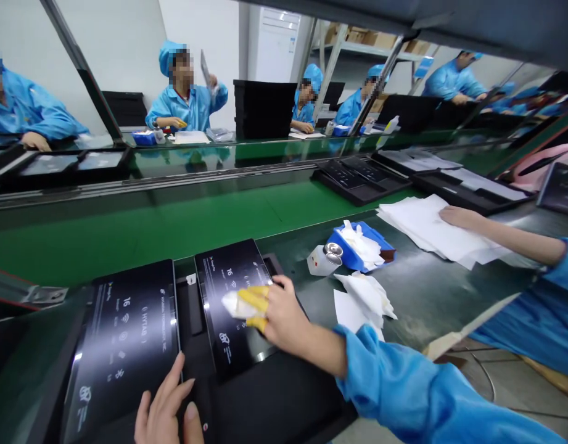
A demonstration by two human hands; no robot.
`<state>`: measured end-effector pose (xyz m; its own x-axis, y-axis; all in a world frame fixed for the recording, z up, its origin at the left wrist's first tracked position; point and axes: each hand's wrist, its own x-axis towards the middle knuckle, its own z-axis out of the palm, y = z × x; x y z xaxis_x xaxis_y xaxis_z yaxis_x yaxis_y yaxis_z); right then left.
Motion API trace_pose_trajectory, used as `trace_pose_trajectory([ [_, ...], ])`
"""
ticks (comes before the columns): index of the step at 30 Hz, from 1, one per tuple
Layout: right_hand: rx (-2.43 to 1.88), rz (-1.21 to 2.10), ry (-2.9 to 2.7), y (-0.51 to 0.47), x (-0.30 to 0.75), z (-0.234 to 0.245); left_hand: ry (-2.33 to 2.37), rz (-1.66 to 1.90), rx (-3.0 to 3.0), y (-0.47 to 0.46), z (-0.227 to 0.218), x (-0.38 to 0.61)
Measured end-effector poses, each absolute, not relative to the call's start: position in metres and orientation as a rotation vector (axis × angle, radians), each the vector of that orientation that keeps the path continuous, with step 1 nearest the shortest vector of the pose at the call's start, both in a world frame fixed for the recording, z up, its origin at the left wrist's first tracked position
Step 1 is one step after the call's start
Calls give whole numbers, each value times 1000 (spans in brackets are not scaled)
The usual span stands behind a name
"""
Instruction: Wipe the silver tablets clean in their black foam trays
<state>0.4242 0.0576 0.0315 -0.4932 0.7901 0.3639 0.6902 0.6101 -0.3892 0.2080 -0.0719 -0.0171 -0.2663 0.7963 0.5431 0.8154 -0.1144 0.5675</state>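
Two dark tablets with printed screen films lie side by side in a black tray [284,394]. My right hand [281,308], with yellow finger covers, grips a folded white wipe [235,304] and presses it on the screen of the right tablet [219,271]. My left hand [170,401] is open, fingers spread, with its fingertips at the lower right edge of the left tablet [126,333]. White wipes [364,296] lie loose on the bench beside my right forearm.
A blue bin [364,243] of wipes and a white dispenser bottle [324,259] stand beyond my right arm. At right, a co-worker's hand [459,217] rests on white sheets [417,228]. A green conveyor [195,213] runs across, carrying black trays [362,179]. Several co-workers sit opposite.
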Motion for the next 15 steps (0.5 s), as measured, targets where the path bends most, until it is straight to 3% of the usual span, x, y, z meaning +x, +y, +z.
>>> trace_pose_trajectory([
  [5, -784, 498, -2619, -5, 423, 33, -1996, -1502, -1879, -71, -17, 205],
  [12, -1194, 294, -2447, 68, 383, 45, -2089, -1521, -1875, -73, -10, 204],
  [15, -1034, 333, -2607, 56, 381, 44, -2078, -1538, -1865, -70, -11, 203],
])
